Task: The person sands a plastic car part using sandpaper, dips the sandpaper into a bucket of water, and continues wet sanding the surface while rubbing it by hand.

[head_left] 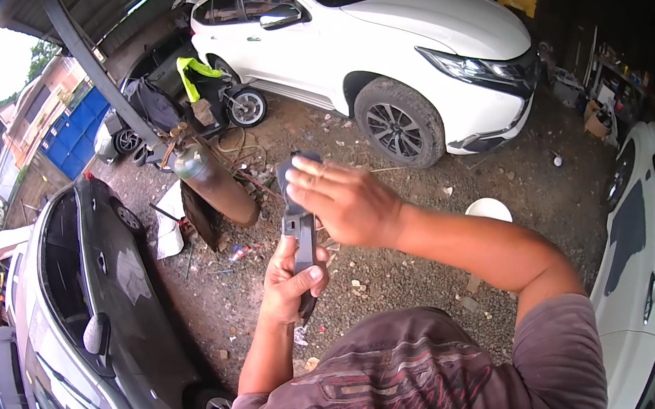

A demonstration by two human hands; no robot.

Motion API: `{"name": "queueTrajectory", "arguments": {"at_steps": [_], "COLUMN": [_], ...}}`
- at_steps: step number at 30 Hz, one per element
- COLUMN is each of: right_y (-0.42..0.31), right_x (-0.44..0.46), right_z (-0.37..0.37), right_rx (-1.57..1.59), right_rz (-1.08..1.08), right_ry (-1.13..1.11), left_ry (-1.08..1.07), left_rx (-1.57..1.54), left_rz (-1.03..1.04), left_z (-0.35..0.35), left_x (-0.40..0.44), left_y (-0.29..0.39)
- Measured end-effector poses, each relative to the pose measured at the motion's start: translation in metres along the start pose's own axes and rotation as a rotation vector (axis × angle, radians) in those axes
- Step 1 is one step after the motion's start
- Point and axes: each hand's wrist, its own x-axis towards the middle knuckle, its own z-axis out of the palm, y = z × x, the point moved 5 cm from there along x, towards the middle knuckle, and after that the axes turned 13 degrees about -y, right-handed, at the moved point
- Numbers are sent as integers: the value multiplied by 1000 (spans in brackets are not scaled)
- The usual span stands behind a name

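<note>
A grey handheld power tool [305,248], grinder-like in shape, is held upright in front of my chest. My left hand [293,284] is closed around its lower body, with the thumb across the front. At the tool's top end is a round dark disc [285,178]. My right hand [354,201] reaches in from the right, its fingers together and pressed over the disc's face. The right thumb is mostly hidden behind the hand and the tool. A dark piece hangs below my left hand, too small to make out.
A white SUV [305,55] stands ahead, a dark car [121,285] at left and a white car [639,267] with grey patches at right. A gas cylinder [216,183] leans beside hoses. A white bucket [490,209] sits on the gravel [408,284] beyond my right arm.
</note>
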Motion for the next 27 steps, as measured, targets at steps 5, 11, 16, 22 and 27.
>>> {"name": "queueTrajectory", "arguments": {"at_steps": [5, 11, 16, 22, 27], "right_y": [-46, -37, 39, 87, 95], "right_x": [-24, -15, 2, -40, -92], "right_z": [-1, -8, 11, -6, 9], "right_rx": [109, 18, -76, 487, 1135], "right_rz": [-161, -31, 174, 720, 1158], "right_ry": [-9, 23, 49, 96, 199], "left_ry": [-54, -52, -123, -65, -17], "left_rx": [69, 80, 1, -80, -162], "left_rz": [94, 51, 5, 197, 225], "left_z": [-8, 0, 5, -18, -36], "left_x": [0, -5, -7, -16, -22], "left_y": [0, 4, -4, 6, 6]}}
